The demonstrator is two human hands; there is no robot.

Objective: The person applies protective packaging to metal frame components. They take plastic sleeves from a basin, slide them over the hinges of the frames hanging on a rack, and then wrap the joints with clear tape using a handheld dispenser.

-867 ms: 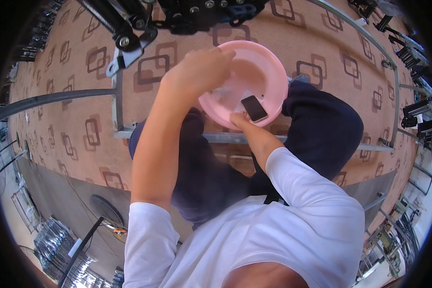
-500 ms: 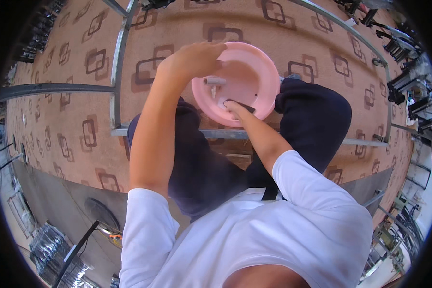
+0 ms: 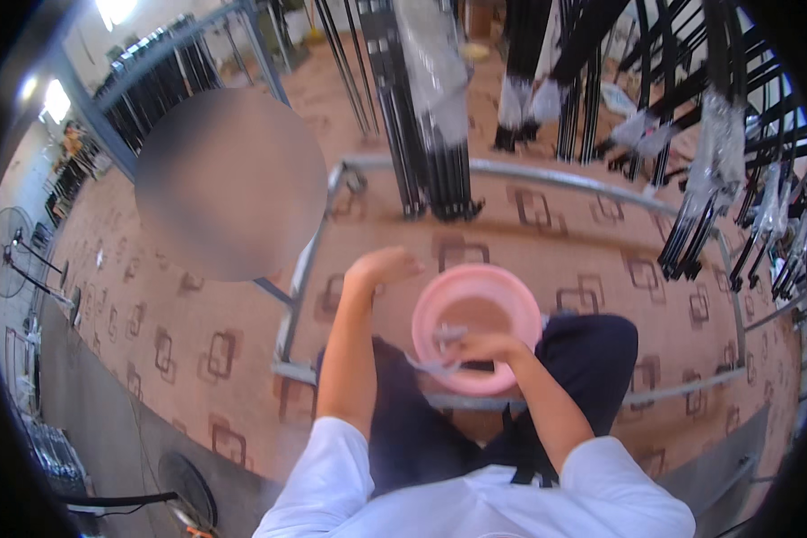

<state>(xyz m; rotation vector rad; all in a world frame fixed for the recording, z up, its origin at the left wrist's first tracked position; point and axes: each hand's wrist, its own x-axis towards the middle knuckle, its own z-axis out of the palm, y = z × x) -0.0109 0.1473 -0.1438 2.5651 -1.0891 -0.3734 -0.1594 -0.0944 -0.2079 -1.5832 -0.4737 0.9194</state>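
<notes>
A round pink basin (image 3: 428,291) sits between my knees, over the front bar of a metal frame. My right hand (image 3: 491,346) reaches into it, with its fingers closed on a pale grey tube-like piece (image 3: 446,332). A whitish strip (image 3: 429,366) lies across the basin's near left side, and a dark object (image 3: 478,366) shows under my right hand. Beyond the basin's left rim, my left hand (image 3: 386,266) hangs in the air. Its fingers are stretched to the right, slightly blurred, with nothing seen in them.
A grey metal frame (image 3: 547,170) surrounds me on the patterned floor. Bundles of black metal tubes (image 3: 435,175) in clear wrap stand ahead, with more on the right (image 3: 704,188). A person (image 3: 233,184), blurred out, is close at the left. A fan (image 3: 11,251) stands far left.
The view has tilted up, bringing the black tubes and a person into sight. My left hand has left the basin's rim. My right hand has moved onto the grey piece.
</notes>
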